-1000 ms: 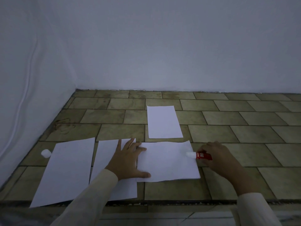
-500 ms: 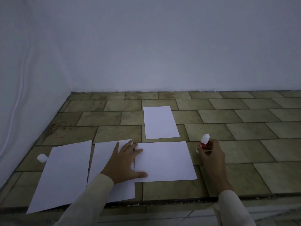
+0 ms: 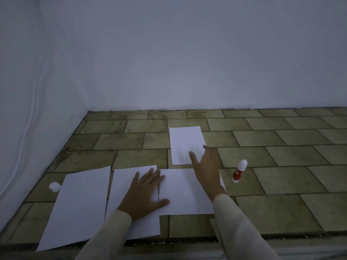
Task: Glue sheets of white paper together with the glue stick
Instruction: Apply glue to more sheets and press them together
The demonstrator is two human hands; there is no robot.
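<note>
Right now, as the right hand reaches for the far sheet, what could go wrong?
1. The glue stick stands uncapped and upright close to the right hand; drawing the far sheet back could tip it.
2. Its cap lies far off left, so the tip may dry.
3. If the left hand lifts off the seam, the near sheets might shift.
</note>
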